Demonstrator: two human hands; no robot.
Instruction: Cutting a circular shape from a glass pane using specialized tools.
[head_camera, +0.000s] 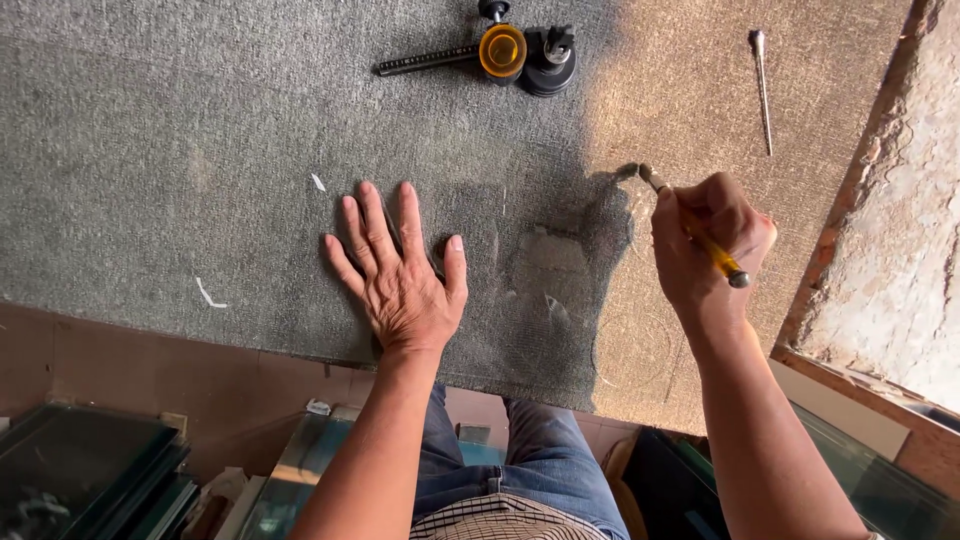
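My left hand (400, 270) lies flat, palm down and fingers spread, on the grey carpeted tabletop (180, 150). My right hand (705, 240) is closed around a slim cutter with a yellow handle (725, 262). Its metal tip (648, 177) points away from me and touches the surface at the edge of the sunlit patch. A faint round outline (640, 340) and pale reflections (545, 280) between my hands suggest a clear glass piece lying on the carpet. Its edges are hard to make out.
At the table's far side lies a circle-cutting tool with an orange cap (502, 50), a black suction base (548, 62) and a ribbed bar. A thin metal rod (762, 90) lies far right. Dark glass sheets (80, 470) stand below the table's near edge; a rough wall (900, 220) rises on the right.
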